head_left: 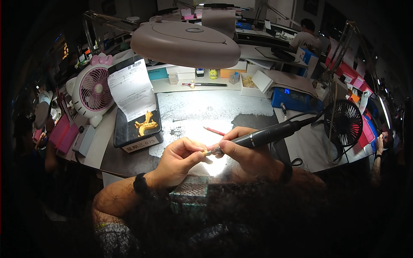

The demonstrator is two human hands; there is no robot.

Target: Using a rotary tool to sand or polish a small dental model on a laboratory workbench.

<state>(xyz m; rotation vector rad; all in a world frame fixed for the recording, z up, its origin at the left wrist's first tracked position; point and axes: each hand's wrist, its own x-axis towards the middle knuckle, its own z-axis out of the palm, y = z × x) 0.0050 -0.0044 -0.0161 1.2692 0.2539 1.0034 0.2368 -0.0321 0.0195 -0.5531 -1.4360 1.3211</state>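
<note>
Just beyond the middle of the near edge, where a glassy box (191,188) with a perforated top sits, I have both hands close together above the worktop (127,162). The left hand (183,157) pinches a small pale piece (207,152) between thumb and fingertips, its fingers narrowed to almost nothing. The right hand (249,157) closes pen-fashion around the front of a black handpiece (266,134), tip pointing at the piece; from here I can't tell whether they touch. I judge the piece light, stiff and perhaps brittle, easy to lose from a smooth grip, so I'd hold it by its sides, well back from the tip, and press no harder than needed. The handpiece looks heavier toward its cord, so I'd grip it near the front and let the body lie over the hand. Beyond the hands a red pencil (214,130) lies on the lit surface. Toward the left edge, a black tray (118,129) carries a golden-yellow cast (147,124), with a printed sheet (132,88) standing at its back. Toward the far right corner I see a blue control box (286,101); along the far edge stands a little yellow figure (213,74).
</note>
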